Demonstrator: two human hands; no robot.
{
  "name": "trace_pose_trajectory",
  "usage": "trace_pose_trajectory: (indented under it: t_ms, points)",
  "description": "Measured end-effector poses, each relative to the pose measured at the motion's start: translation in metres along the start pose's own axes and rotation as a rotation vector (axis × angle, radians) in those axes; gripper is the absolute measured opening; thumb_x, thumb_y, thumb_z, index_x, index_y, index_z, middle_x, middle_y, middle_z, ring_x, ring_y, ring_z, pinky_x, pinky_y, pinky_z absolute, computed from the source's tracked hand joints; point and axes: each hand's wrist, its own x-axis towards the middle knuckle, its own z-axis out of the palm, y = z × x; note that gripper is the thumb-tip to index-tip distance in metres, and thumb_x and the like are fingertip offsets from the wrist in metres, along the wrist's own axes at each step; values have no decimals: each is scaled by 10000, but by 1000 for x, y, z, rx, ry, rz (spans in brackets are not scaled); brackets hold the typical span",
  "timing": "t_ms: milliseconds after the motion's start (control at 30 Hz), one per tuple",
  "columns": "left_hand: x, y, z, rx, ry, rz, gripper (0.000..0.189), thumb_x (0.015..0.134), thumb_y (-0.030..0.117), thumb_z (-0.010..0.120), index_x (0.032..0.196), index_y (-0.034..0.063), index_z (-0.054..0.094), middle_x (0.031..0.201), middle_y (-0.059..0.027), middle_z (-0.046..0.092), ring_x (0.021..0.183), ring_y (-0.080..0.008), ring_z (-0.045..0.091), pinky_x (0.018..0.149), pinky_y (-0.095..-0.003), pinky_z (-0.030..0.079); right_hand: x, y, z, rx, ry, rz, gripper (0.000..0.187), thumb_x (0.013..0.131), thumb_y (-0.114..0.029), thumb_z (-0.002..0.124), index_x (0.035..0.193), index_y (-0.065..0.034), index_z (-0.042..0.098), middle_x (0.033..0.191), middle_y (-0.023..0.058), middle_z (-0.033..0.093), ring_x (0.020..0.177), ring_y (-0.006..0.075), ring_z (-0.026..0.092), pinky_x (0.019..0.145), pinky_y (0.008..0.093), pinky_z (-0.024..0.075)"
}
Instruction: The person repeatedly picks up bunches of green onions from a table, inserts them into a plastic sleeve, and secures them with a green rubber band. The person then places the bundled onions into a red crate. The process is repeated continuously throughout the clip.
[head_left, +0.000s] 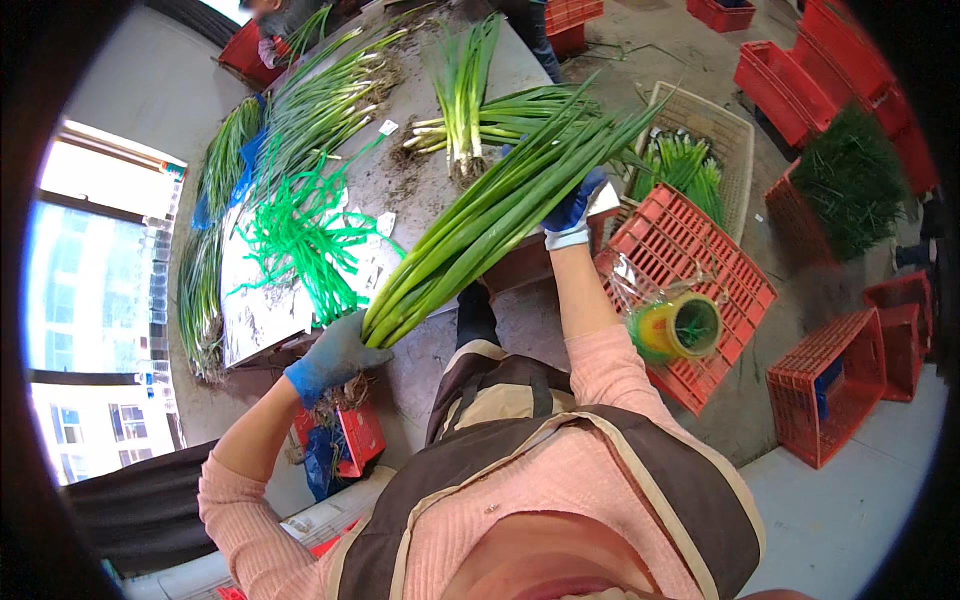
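Note:
A bunch of green onions (480, 225) lies slantwise across the front of me, its leaves pointing up and right. My left hand (341, 356), in a grey-blue glove, grips its lower end, and roots show beneath the glove. Under the leafy part is my right hand (574, 206), in a blue and white glove; the leaves hide most of its fingers. Something white, perhaps a tag, shows beside that hand. Below the bunch, green tie strips (300, 232) with white tags are heaped on the table (397, 202).
More green onions (330, 112) cover the table's far left, with two crossed bunches (461, 112) near its middle. At right stand an upturned red crate (697, 232) bearing a yellow container (675, 330), and a beige crate (739, 150) of onions. Another person's hand (268, 52) shows at top left.

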Motion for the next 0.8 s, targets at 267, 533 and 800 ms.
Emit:
trace_pose_trajectory:
  t_ms: [267,533,800]
  points:
    - [-30,26,10,136,50,159,490,672,185,754,1084,2,562,960,-102,646,851,-174,585,802,-331,465,-29,-80,64,-66,-70,-105,853,771,-735,404,1344,-104,399,1298,102,500,1290,333,345,1095,573,119]
    - [-8,69,28,102,-52,411,516,625,179,755,1076,10,569,948,-155,646,835,-228,606,783,-348,474,-91,-171,118,-232,-146,-290,471,900,-494,442,1242,-184,534,1396,53,403,1340,307,267,1108,535,127]
    - [64,159,65,318,-131,838,412,671,213,698,1031,57,573,890,-205,631,819,-341,620,742,-413,482,-237,-284,240,-809,153,-778,405,887,-392,479,1014,-21,583,1002,159,616,964,324,581,894,476,442]
